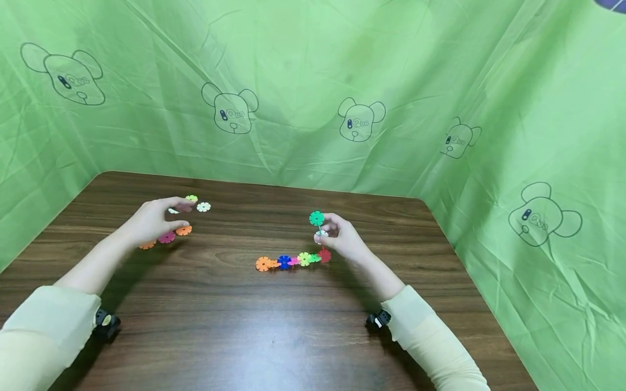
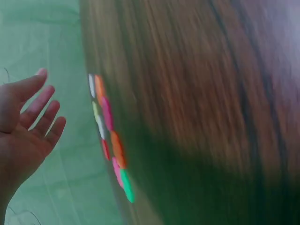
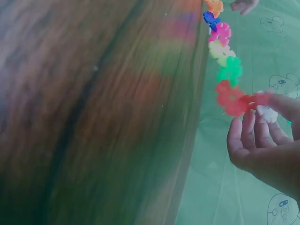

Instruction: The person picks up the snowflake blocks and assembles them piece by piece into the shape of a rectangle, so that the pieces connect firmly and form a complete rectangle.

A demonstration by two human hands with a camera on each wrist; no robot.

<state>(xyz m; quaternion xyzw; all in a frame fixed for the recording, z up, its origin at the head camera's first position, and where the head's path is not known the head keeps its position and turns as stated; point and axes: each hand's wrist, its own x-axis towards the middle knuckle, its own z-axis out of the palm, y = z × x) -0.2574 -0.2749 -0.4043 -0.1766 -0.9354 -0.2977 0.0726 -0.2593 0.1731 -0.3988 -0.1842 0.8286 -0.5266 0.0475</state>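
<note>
My right hand (image 1: 346, 239) pinches a chain of notched plastic snowflake discs between thumb and fingers. A green disc (image 1: 317, 218) is at its top, with a white disc (image 1: 320, 235) at the fingertips. A red disc (image 1: 324, 255) comes below; from there the row runs left through green, yellow, pink and blue (image 1: 284, 262) to an orange disc (image 1: 263, 264). My left hand (image 1: 152, 220), fingers apart and holding nothing, hovers over loose discs. Around it lie a white disc (image 1: 203, 207), a yellow-green one (image 1: 192, 199), a magenta one (image 1: 167, 237) and an orange one (image 1: 183, 230); the hand hides others.
A brown wood-grain table (image 1: 220, 336) carries everything. Green cloth (image 1: 293, 81) with bear-head drawings hangs behind and at both sides. In the left wrist view, a red disc (image 2: 105, 149) and a green disc (image 2: 126, 185) also lie among the loose ones.
</note>
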